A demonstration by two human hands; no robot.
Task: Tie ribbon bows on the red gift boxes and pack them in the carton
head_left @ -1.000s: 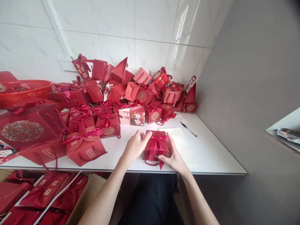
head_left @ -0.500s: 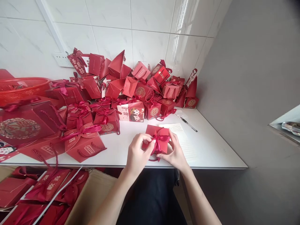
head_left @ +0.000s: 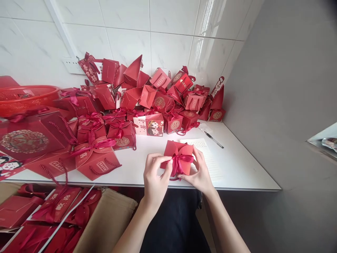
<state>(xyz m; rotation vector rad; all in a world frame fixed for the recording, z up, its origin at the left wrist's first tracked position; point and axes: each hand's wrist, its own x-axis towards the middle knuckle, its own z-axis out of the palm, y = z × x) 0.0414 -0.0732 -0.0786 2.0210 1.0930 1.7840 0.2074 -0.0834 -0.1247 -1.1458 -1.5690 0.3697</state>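
Note:
A small red gift box (head_left: 171,149) with a dark red ribbon bow (head_left: 179,162) on its top is between my hands at the front of the white table. My left hand (head_left: 157,172) pinches the left side of the bow between thumb and forefinger. Around the box's right side curl the fingers of my right hand (head_left: 198,172), its thumb on the front near the ribbon tails. A twisted red cord shows under the box's front edge. Behind the box lies a lined notepad (head_left: 210,161), partly covered, with a black pen (head_left: 214,140) beyond it.
Many red gift boxes (head_left: 160,102) are heaped along the tiled wall. Larger ribboned boxes (head_left: 96,158) stand at left, near a red plastic basket (head_left: 28,98). Below the table edge, a cardboard carton (head_left: 107,214) holds more boxes. A grey panel (head_left: 276,88) bounds the right.
My left thumb and forefinger have shifted slightly on the bow, which looks more spread out, and more of the box top shows. My right hand keeps its hold on the box.

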